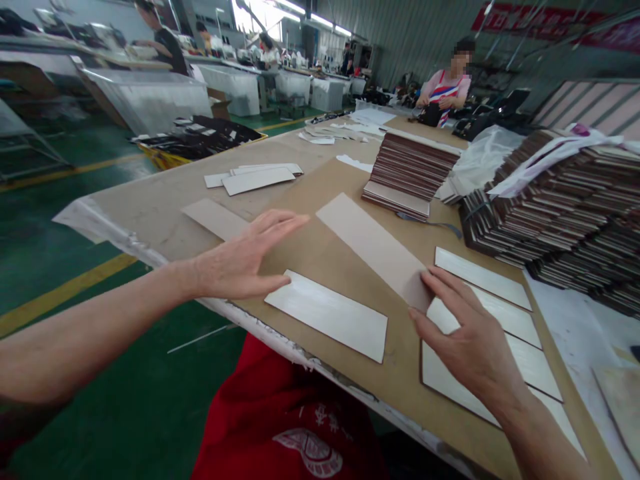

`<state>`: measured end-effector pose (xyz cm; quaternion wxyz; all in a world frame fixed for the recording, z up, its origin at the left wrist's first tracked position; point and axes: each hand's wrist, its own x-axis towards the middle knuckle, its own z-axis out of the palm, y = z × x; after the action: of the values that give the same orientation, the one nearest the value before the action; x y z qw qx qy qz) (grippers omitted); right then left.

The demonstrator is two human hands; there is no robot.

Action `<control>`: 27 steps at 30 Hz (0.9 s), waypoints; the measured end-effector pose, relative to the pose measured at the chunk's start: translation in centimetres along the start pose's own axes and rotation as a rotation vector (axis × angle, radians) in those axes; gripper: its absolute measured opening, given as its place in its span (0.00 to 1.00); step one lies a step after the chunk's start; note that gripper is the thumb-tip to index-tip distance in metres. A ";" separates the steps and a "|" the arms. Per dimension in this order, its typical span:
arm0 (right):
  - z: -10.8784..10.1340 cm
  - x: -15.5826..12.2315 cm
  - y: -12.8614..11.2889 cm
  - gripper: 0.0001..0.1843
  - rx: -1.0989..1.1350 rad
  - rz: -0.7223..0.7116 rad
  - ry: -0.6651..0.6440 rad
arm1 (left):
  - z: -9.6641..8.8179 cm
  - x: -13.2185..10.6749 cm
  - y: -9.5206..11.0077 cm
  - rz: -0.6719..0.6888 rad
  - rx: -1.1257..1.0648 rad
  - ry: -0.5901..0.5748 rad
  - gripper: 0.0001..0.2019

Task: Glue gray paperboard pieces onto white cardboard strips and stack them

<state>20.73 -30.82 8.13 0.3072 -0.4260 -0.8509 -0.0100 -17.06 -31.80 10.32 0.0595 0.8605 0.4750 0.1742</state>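
Note:
In the head view my right hand (460,323) pinches the near end of a long beige strip (373,247) between thumb and fingers, and the strip slants away to the far left. My left hand (250,257) is held with thumb and fingers apart, gripping nothing. Its thumb tip is at the upper left corner of a white rectangular panel (330,317) with a dark edge; I cannot tell whether they touch. Another beige strip (213,217) lies partly hidden behind my left hand. Several white panels (483,277) lie in a row under and beside my right hand.
A stack of brown-edged pieces (410,170) stands at the back, with larger piles (565,200) to the right. Loose white strips (260,179) lie at the far left. A co-worker (445,93) is at the table's far end. The table's edge (300,353) runs close to me.

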 end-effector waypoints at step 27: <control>3.5 -3.0 -1.3 0.25 0.087 -0.115 -0.378 | 6.5 -4.5 -4.2 0.011 -0.151 -0.047 0.34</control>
<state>19.35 -32.81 3.96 0.1591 -0.3573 -0.9160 0.0894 -20.33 -32.91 2.03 0.1342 0.8601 0.4541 0.1897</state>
